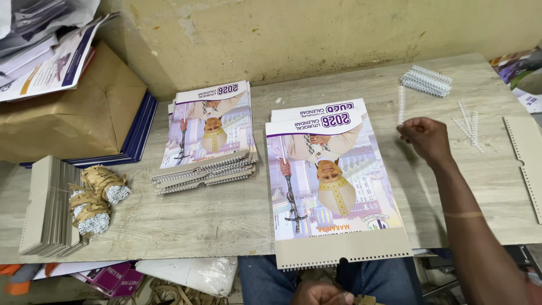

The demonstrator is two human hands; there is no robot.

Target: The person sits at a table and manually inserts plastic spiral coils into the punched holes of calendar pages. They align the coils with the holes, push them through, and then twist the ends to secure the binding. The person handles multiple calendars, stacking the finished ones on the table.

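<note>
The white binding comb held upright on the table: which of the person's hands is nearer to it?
Right. The right hand pinches the white binding comb at its lower end; the left hand is low, below the table edge.

right hand pinching white wire binding strip, unbound calendar beside it on table

R hand outstretched, fingers pinched; L hand low, prob. curled.

Head-worn view, steeply down onto table
</note>
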